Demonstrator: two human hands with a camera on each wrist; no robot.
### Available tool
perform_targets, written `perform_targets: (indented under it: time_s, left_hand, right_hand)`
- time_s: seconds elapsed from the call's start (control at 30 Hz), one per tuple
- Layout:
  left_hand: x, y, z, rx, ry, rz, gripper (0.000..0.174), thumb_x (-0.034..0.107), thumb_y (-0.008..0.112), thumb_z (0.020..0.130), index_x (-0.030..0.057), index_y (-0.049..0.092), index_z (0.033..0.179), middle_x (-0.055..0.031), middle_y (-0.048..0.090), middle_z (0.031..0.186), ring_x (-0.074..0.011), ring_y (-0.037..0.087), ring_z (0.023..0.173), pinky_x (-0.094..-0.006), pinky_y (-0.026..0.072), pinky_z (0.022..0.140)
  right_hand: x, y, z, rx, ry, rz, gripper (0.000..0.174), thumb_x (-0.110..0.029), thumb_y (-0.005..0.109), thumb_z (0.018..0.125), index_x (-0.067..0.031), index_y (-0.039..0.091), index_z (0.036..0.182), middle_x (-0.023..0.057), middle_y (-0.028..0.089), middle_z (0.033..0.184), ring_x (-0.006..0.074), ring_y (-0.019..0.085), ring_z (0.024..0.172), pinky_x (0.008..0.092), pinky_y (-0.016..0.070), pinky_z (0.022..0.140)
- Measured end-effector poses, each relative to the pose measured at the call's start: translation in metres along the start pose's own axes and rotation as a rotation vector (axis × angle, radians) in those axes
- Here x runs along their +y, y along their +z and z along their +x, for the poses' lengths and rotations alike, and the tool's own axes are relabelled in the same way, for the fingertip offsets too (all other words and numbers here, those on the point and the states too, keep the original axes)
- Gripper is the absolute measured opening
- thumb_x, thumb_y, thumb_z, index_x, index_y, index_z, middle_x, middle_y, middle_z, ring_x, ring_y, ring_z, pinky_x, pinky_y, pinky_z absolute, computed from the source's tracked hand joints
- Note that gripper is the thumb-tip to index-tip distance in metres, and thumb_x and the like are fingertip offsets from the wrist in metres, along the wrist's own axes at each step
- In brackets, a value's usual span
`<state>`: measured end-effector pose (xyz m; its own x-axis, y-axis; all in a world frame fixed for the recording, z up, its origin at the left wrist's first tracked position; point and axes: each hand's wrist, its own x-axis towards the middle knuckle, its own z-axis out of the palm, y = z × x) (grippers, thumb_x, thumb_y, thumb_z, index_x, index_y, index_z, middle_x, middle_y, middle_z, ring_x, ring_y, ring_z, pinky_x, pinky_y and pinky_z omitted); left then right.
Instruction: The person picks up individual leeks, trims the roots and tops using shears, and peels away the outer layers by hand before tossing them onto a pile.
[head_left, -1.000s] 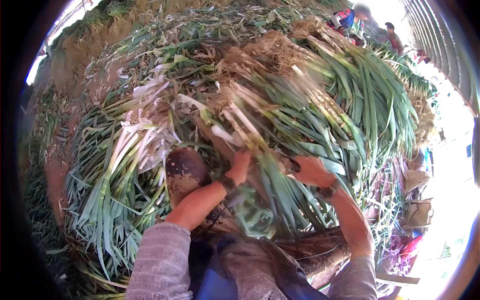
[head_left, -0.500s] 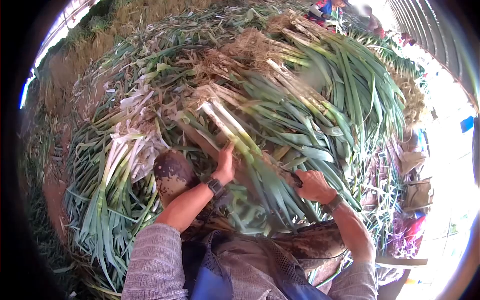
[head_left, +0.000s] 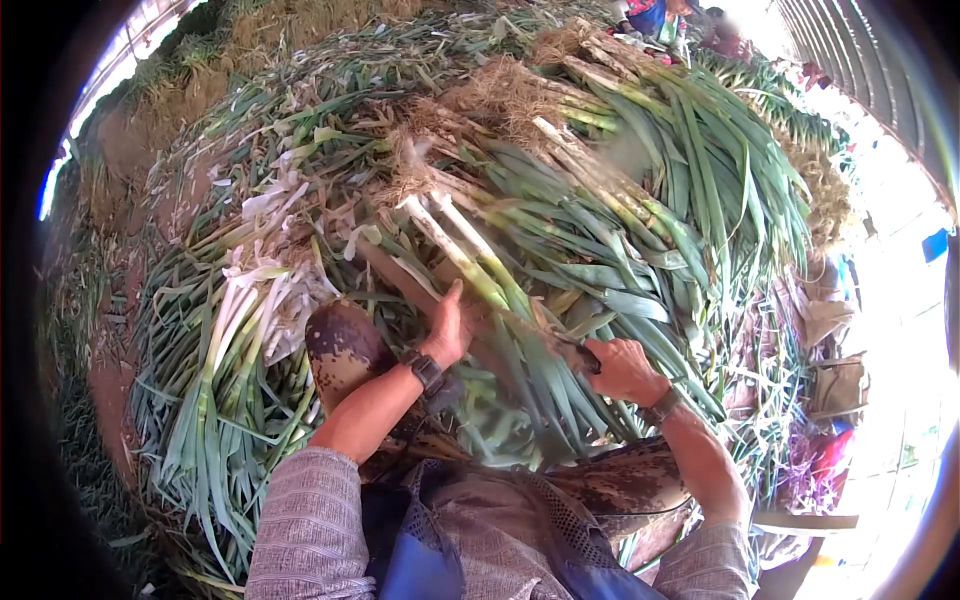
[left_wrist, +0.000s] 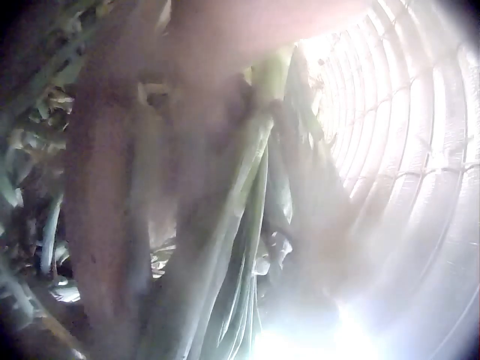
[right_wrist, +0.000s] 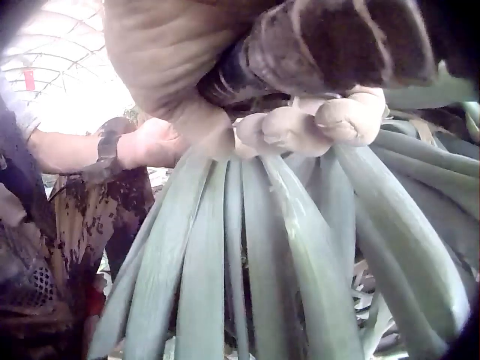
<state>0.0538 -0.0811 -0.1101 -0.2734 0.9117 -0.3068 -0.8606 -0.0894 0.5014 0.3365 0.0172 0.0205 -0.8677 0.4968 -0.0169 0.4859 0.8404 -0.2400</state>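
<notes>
Now a small bundle of leeks [head_left: 500, 298] is in front of the sitting person, with white ends pointing away and green leaves hanging down over the lap. The left hand [head_left: 448, 330] is just beside the stalks on their left side, with the thumb pointing upward; its other fingers are hidden in the head view and blurred in the left wrist view, so I cannot tell how far it is open or whether it grips the leeks. The right hand [head_left: 628, 370] is closed firmly around a tool [right_wrist: 330, 45] by its dark handle, and it is above the green leaves. On the left wrist there is a dark watch [head_left: 427, 370]. Near the left arm a knee [head_left: 345, 350] rises, and beyond it lie cleaner leeks [head_left: 235, 320] with white stems. On the right are rooted leeks [head_left: 720, 170] in a large heap. Farther away, another person [head_left: 650, 15] is partly visible
</notes>
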Motion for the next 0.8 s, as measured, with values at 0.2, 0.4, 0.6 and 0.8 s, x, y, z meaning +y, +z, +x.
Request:
perform_targets:
  time_s: [0.2,0.4,0.6,0.8]
  left_hand:
    - [-0.002,0.015,-0.013,-0.08,-0.017,0.056,0.041,0.04,0.049,0.101,0.0089,0.054,0.126,-0.0065,0.061,0.118,-0.0223,0.061,0.107,-0.0408,0.0525,0.086]
    - [0.003,0.009,-0.005,-0.044,0.015,0.025,0.038,0.035,0.056,0.097,0.0065,0.057,0.122,-0.0069,0.064,0.112,-0.0212,0.062,0.1,-0.04,0.0534,0.085]
    - [0.011,0.007,0.012,0.197,0.143,0.408,0.036,0.035,0.07,0.087,0.0045,0.065,0.105,-0.0038,0.064,0.093,-0.0155,0.062,0.084,-0.0365,0.0548,0.071]
    - [0.011,0.022,0.0,0.194,0.127,0.527,0.035,0.03,0.073,0.085,0.0016,0.068,0.105,-0.0047,0.066,0.088,-0.0143,0.062,0.075,-0.0329,0.0535,0.063]
  right_hand:
    - [-0.011,-0.012,0.011,-0.155,0.119,0.073,0.025,-0.019,0.061,0.078,-0.0083,0.064,0.101,0.0218,0.067,0.081,0.0427,0.064,0.082,0.0524,0.0485,0.076]
    - [-0.006,-0.013,0.0,-0.094,0.12,0.009,0.028,-0.031,0.065,0.083,-0.0057,0.066,0.095,0.0222,0.064,0.07,0.0436,0.062,0.072,0.053,0.0464,0.067]
    - [0.002,-0.005,-0.007,-0.109,0.091,0.083,0.027,-0.03,0.065,0.083,-0.0059,0.066,0.095,0.0216,0.063,0.07,0.0438,0.061,0.072,0.0527,0.0467,0.067]
    - [-0.006,-0.008,0.011,-0.023,0.087,0.109,0.024,-0.026,0.066,0.081,-0.006,0.066,0.093,0.0213,0.064,0.073,0.0435,0.062,0.073,0.0526,0.047,0.068]
